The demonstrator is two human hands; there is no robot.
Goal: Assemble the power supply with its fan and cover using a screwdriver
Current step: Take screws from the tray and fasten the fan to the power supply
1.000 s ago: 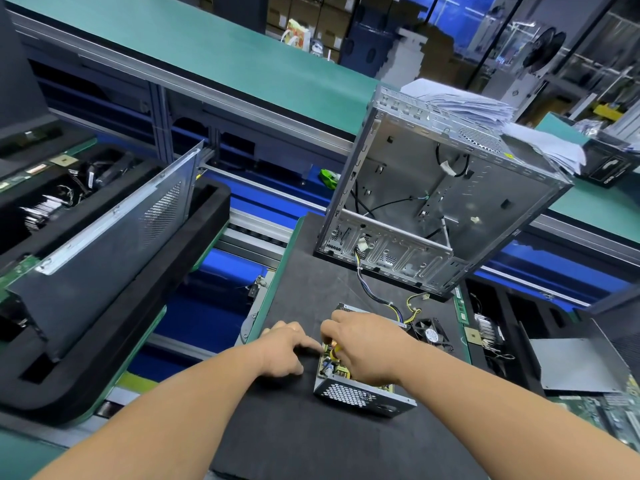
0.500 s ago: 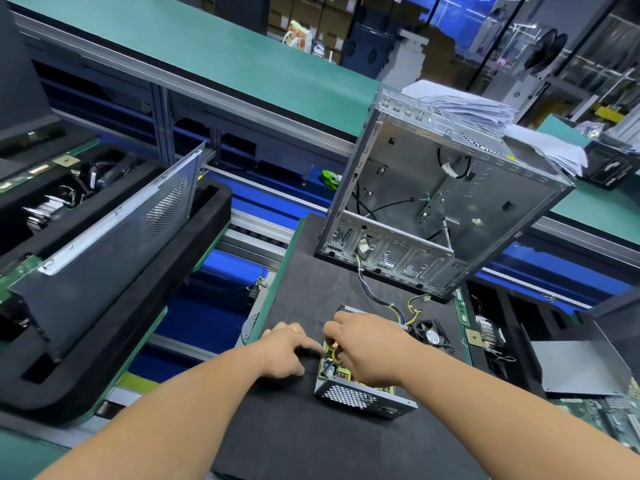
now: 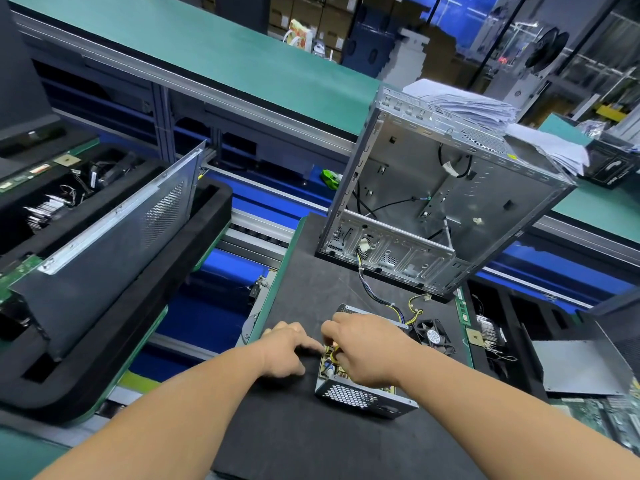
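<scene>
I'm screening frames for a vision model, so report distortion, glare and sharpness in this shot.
Head view: strong wide-angle bending, the green bench edge bows and the computer case leans; soft glare on the case's bare metal; hands and power supply fairly sharp, lit evenly with faint shadows; the background shelving is blurry.

Matt dark mat [image 3: 311, 441]; bare metal power supply [image 3: 363, 398], perforated wall

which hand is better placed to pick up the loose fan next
Right, probably. The fan lies on the mat just right of the open power supply, close beside the right hand. The left hand sits on the supply's far left side.
</scene>
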